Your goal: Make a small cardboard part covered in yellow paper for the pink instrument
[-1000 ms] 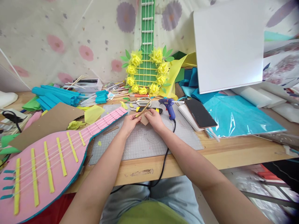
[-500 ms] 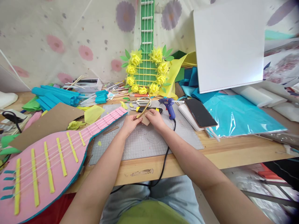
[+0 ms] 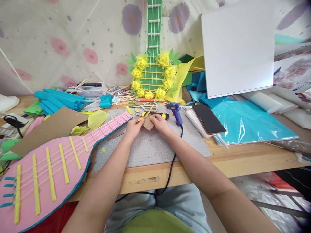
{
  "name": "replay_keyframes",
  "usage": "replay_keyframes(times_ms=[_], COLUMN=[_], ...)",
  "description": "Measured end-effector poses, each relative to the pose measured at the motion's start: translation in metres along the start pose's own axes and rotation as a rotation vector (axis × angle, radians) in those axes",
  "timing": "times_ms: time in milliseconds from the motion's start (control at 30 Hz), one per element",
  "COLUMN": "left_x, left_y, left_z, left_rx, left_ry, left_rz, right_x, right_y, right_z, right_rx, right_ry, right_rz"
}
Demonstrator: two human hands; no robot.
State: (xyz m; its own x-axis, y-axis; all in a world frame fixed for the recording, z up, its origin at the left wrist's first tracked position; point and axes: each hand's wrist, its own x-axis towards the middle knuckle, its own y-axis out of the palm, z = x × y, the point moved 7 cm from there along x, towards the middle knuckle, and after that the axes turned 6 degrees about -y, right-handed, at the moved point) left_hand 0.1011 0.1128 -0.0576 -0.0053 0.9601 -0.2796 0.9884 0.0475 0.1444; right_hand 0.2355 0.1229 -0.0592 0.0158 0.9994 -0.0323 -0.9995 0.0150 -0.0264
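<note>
Both hands pinch a small piece of brown cardboard (image 3: pixel 149 125) above the grey cutting mat (image 3: pixel 155 155). My left hand (image 3: pixel 133 129) is closed on its left side, where a thin yellowish strip (image 3: pixel 148 112) sticks up. Whether that strip is part of the cardboard I cannot tell. My right hand (image 3: pixel 160 124) grips the right side with thumb and fingers. Just behind the hands lie a yellow-and-black utility knife (image 3: pixel 166 116) and scissors (image 3: pixel 147 106). A blue hot glue gun (image 3: pixel 176 114) rests right of my right hand, its black cord running off the table's front edge.
A pink paper guitar (image 3: pixel 55 158) fills the left side, its neck reaching the mat. Behind stands a green guitar (image 3: pixel 152 72) with yellow paper flowers. A phone (image 3: pixel 209 118) and a blue plastic-wrapped pack (image 3: pixel 252 121) lie right, below a white board (image 3: pixel 239 48). Brown cardboard (image 3: pixel 52 127) lies left.
The small cardboard piece has turned between my fingers, so its corner now points toward me and more of its face shows. The hands have shifted only slightly.
</note>
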Motion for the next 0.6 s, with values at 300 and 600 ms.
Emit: replay_keyframes(times_ms=[300, 600], left_x=[-0.002, -0.01], left_y=[-0.018, -0.03], left_z=[-0.01, -0.026], left_rx=[-0.042, 0.054], left_ry=[0.009, -0.041], left_rz=[-0.095, -0.1], right_x=[-0.005, 0.0], right_y=[0.001, -0.016], right_z=[0.006, 0.008], right_rx=[0.139, 0.08], right_ry=[0.009, -0.135], right_rz=[0.017, -0.1])
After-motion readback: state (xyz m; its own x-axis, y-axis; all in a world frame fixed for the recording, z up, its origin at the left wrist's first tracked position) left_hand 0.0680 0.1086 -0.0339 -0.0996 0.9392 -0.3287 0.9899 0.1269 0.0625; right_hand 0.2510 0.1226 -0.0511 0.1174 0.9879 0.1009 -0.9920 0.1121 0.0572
